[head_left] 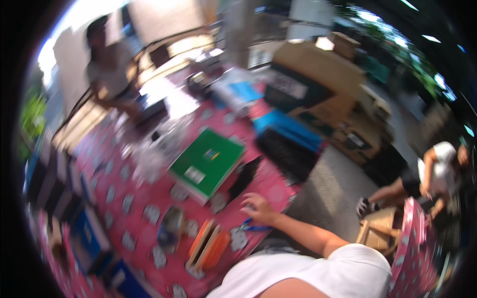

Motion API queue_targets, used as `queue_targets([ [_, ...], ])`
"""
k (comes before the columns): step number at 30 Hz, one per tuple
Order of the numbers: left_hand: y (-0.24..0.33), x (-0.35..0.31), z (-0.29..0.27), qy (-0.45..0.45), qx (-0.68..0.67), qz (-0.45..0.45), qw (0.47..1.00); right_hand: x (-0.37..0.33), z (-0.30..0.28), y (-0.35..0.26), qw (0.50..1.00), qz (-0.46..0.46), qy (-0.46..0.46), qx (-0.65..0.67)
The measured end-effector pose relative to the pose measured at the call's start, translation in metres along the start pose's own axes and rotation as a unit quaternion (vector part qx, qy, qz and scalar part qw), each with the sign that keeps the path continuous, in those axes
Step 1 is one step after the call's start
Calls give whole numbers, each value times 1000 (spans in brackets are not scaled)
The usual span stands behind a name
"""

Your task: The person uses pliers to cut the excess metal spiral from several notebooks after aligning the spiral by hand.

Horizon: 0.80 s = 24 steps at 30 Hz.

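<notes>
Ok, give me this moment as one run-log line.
Left hand: out of view | right hand: by blue item, contact unclear | nearby: orange item, green book | surface: pink patterned cloth | image: blurred

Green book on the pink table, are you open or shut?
Shut: the green book lies flat, its cover facing up with a white label, and its pale page edges are pressed together.

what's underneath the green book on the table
The pink patterned tablecloth shows around the green book, so the book seems to rest on it. Anything directly beneath is covered and can't be seen.
</notes>
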State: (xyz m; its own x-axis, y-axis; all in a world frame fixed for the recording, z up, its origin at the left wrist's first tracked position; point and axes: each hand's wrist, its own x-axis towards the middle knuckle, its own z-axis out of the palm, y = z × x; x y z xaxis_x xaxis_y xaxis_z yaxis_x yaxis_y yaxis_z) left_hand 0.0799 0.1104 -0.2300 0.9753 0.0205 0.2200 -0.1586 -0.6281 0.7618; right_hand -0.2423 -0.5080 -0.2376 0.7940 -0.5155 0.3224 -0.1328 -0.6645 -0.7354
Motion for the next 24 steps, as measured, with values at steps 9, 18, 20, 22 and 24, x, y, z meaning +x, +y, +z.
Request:
queue_targets([
  [9,274,-109,108,-88,-244,114,959,80,7,-108,981,-77,23,179],
  [18,274,-128,102,-137,-334,94,928,130,108,-191,942,-249,-68,216],
  [20,272,-128,99,-132,-351,86,923,139,132,-206,919,-298,-72,246],
  [22,269,-129,96,-129,-365,77,919,141,157,-220,917,-296,-56,263],
  [24,269,-131,94,-122,-385,68,912,142,181,-232,913,-291,-46,284],
])
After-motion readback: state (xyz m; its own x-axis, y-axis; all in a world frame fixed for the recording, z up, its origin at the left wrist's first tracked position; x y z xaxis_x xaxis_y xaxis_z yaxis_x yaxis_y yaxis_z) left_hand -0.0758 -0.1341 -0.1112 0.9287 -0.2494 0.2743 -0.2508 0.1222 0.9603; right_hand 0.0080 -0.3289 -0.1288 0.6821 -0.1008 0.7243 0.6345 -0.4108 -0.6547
